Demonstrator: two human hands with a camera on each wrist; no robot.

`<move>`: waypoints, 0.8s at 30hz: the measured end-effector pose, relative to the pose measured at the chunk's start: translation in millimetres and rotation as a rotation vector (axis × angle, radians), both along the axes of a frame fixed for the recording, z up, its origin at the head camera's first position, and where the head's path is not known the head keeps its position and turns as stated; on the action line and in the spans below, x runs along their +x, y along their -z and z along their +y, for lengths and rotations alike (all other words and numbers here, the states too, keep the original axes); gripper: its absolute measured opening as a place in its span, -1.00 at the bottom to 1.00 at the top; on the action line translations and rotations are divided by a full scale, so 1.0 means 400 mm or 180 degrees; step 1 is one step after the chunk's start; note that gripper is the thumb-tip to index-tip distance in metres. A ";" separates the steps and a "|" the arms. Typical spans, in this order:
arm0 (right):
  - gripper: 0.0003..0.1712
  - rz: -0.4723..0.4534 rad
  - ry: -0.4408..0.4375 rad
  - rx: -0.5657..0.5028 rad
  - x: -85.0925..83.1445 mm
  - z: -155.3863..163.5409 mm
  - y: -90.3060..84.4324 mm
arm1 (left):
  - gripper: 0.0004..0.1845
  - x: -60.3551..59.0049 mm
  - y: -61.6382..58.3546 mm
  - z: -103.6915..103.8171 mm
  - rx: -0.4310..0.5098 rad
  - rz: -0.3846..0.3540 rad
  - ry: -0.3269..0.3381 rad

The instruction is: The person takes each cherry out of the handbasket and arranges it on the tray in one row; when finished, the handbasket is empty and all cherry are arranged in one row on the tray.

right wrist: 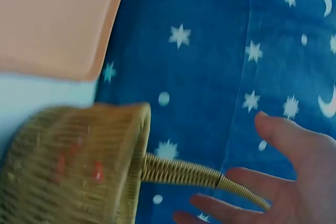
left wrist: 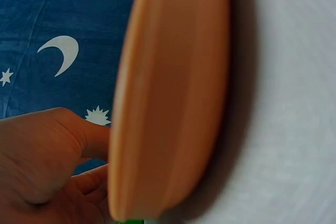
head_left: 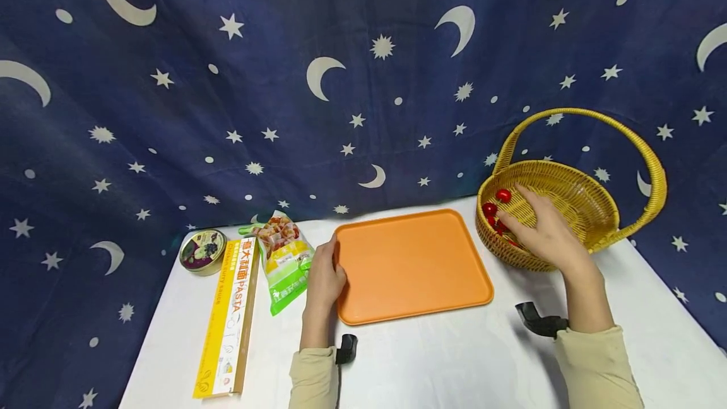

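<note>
My left hand (head_left: 325,278) grips the left rim of an orange rectangular tray (head_left: 413,267); in the left wrist view the thumb presses against the edge of the tray (left wrist: 168,98). Over the yellow wicker basket (head_left: 597,202), my right hand (head_left: 546,232) reaches in with spread fingers and nothing held. Several small red cherry tomatoes (head_left: 503,195) lie along the basket's left inner side, close to those fingertips. The right wrist view shows the loosely extended right hand (right wrist: 294,182) beside the basket's handle (right wrist: 184,171), with red showing through the weave.
Left of the tray lie a green and yellow snack bag (head_left: 286,264), a long yellow and white pasta box (head_left: 227,317) and a round tin (head_left: 202,251). A dark blue cloth (head_left: 363,81) with moons and stars hangs behind the white table (head_left: 431,365).
</note>
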State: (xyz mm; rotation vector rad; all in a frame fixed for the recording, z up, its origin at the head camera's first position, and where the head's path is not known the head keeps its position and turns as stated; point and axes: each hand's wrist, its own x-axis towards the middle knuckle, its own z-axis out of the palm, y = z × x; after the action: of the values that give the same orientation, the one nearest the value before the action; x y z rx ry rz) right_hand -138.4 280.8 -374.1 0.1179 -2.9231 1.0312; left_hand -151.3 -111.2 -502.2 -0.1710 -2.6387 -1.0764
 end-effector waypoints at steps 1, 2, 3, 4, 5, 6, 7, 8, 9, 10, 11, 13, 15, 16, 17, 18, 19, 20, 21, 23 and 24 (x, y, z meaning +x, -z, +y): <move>-0.10 -0.0067 -0.0021 -0.0038 -0.007 0.013 -0.001 | -0.35 0.000 0.000 -0.001 -0.0020 -0.0004 0.0015; -0.10 -0.0135 -0.0046 -0.0066 -0.014 0.024 -0.001 | -0.35 -0.001 -0.001 -0.003 -0.0037 -0.0017 0.0031; -0.10 -0.0203 -0.0065 -0.0089 -0.020 0.034 0.000 | -0.35 -0.001 -0.002 -0.003 -0.0043 -0.0039 0.0050; -0.10 -0.0265 -0.0087 -0.0107 -0.025 0.043 0.002 | -0.35 -0.001 -0.003 -0.004 -0.0048 -0.0065 0.0072; -0.10 -0.0325 -0.0097 -0.0124 -0.030 0.049 0.003 | -0.35 -0.001 -0.005 -0.005 -0.0057 -0.0086 0.0093; -0.11 -0.0364 -0.0113 -0.0126 -0.033 0.054 0.006 | -0.34 0.000 -0.006 -0.005 -0.0056 -0.0112 0.0108; -0.12 -0.0378 -0.0132 -0.0121 -0.036 0.056 0.009 | -0.34 0.001 -0.008 -0.005 -0.0044 -0.0140 0.0115; -0.14 -0.0391 -0.0153 -0.0120 -0.039 0.058 0.011 | -0.33 0.002 -0.009 -0.006 -0.0037 -0.0156 0.0113; -0.15 -0.0417 -0.0163 -0.0124 -0.041 0.059 0.013 | -0.32 0.002 -0.009 -0.006 -0.0024 -0.0171 0.0110; -0.16 -0.0441 -0.0174 -0.0116 -0.043 0.059 0.016 | -0.31 0.003 -0.009 -0.006 -0.0005 -0.0191 0.0106; -0.17 -0.0459 -0.0187 -0.0109 -0.045 0.058 0.017 | -0.30 0.004 -0.010 -0.006 0.0013 -0.0211 0.0096; -0.18 -0.0508 -0.0218 -0.0075 -0.050 0.060 0.019 | -0.28 0.004 -0.010 -0.006 0.0025 -0.0223 0.0069; -0.17 -0.0583 -0.0227 -0.0036 -0.057 0.064 0.020 | -0.26 0.004 -0.010 -0.005 0.0035 -0.0240 0.0039; -0.17 -0.0610 -0.0234 -0.0004 -0.061 0.066 0.022 | -0.25 0.004 -0.010 -0.005 0.0030 -0.0245 0.0020; -0.17 -0.0641 -0.0242 0.0012 -0.065 0.068 0.024 | -0.24 0.004 -0.010 -0.004 0.0018 -0.0243 0.0001; -0.18 -0.0669 -0.0247 0.0027 -0.068 0.069 0.028 | -0.24 0.004 -0.010 -0.004 0.0003 -0.0241 -0.0016; -0.18 -0.0703 -0.0245 0.0031 -0.072 0.071 0.032 | -0.23 0.004 -0.010 -0.004 0.0008 -0.0255 -0.0031; -0.19 -0.0738 -0.0242 0.0043 -0.075 0.071 0.037 | -0.23 0.004 -0.009 -0.004 -0.0004 -0.0252 -0.0045; -0.20 -0.0758 -0.0239 0.0058 -0.078 0.071 0.042 | -0.22 0.004 -0.009 -0.004 -0.0019 -0.0254 -0.0054; -0.22 -0.0793 -0.0235 0.0064 -0.084 0.071 0.053 | -0.22 0.005 -0.009 -0.004 -0.0032 -0.0263 -0.0066; -0.24 -0.0797 -0.0227 0.0074 -0.088 0.070 0.058 | -0.22 0.005 -0.008 -0.004 -0.0034 -0.0269 -0.0070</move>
State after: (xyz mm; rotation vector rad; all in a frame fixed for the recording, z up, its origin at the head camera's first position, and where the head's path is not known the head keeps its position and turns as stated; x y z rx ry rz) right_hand -173.6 308.8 -397.5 0.1014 -3.1771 1.0963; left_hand -149.2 -112.8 -498.8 -0.1005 -2.7148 -1.0855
